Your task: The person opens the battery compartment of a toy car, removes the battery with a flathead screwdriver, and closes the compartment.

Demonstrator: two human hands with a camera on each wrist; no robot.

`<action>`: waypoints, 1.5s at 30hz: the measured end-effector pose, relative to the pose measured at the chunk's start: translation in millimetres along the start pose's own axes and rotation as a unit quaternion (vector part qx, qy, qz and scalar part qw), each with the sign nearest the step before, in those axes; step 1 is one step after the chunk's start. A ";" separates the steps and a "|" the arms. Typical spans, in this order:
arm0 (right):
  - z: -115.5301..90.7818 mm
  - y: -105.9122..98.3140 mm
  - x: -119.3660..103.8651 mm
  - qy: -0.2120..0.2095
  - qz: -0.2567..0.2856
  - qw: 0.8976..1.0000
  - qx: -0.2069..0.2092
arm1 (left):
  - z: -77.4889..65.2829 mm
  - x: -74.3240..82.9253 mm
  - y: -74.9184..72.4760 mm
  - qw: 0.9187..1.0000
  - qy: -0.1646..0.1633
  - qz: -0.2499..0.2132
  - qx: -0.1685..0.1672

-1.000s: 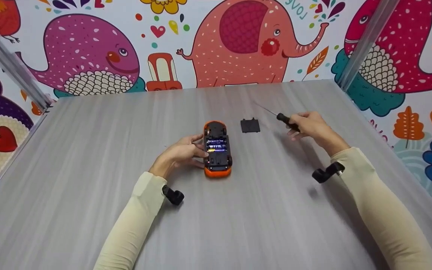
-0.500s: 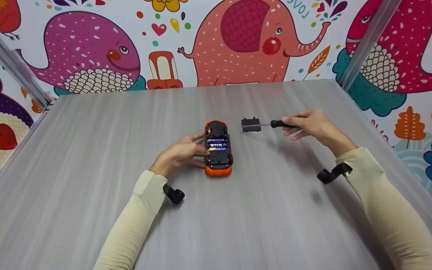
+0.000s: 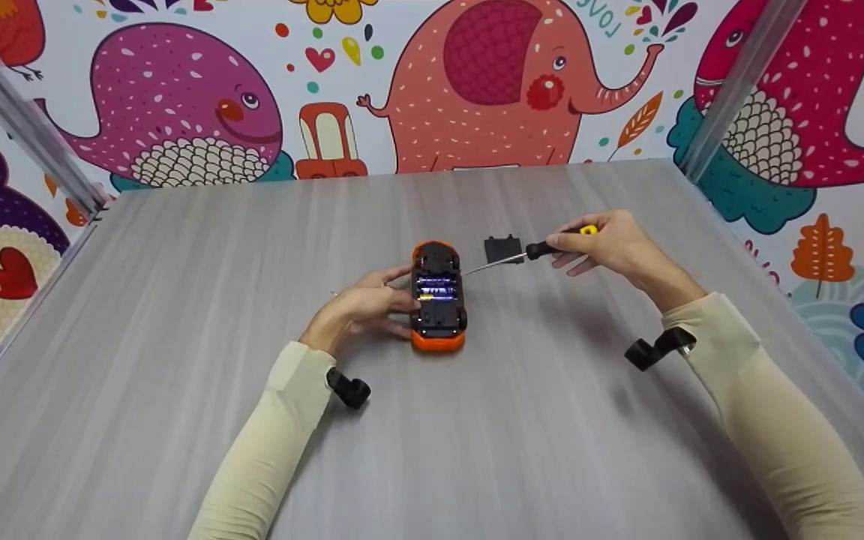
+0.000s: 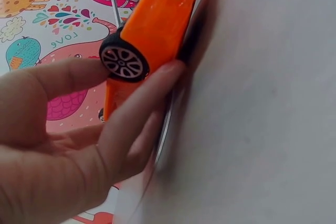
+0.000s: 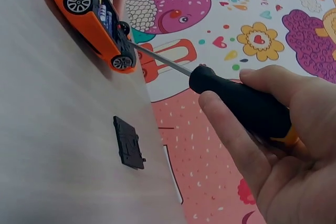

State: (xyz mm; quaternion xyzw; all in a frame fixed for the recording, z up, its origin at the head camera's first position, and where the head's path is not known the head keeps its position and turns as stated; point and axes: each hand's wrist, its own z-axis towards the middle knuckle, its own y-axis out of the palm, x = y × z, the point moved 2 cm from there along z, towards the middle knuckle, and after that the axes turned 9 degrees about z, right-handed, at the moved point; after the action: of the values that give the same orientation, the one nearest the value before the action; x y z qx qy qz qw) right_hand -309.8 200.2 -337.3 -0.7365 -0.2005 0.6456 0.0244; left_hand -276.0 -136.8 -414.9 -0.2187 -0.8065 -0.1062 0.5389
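Observation:
An orange toy car (image 3: 438,341) lies upside down on the table, its black underside up. Several purple batteries (image 3: 437,289) fill the uncovered compartment in its belly. My left hand (image 3: 361,306) grips the car from its left side, thumb up by a wheel (image 4: 124,61) and fingers along the body. In my right hand (image 3: 608,244) is a screwdriver (image 5: 236,98) with a black and yellow handle, held between thumb and fingers. Its shaft slants down to the left, the tip close by the car's right edge near the compartment.
A black battery cover (image 3: 503,249) lies flat on the grey table (image 3: 252,247), right of the car and behind the screwdriver's shaft in the head view. Walls with cartoon animals and metal posts (image 3: 739,90) bound the table at the back and sides.
My right hand has swung the screwdriver from pointing up and left, across the battery cover, down toward the car. The left hand and the car have stayed in place.

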 end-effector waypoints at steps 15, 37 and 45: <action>4.2 16.0 -15.9 -0.020 -0.078 0.997 -0.016 | 0.3 1.2 -1.4 1.000 -0.012 -0.004 0.023; 3.0 46.8 -65.2 -0.058 -0.258 0.964 -0.017 | -1.8 0.7 -0.4 0.999 -0.009 -0.014 0.038; 6.2 65.0 -90.1 -0.067 -0.296 0.952 -0.028 | -0.2 -0.1 0.4 0.999 -0.014 -0.020 0.045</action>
State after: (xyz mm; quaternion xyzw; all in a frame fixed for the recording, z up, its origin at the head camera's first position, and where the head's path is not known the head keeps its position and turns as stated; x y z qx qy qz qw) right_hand -306.4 109.6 -272.7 -0.5991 -0.4290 0.6515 0.1803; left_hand -275.7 -136.5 -414.9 -0.1797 -0.8220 -0.0772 0.5349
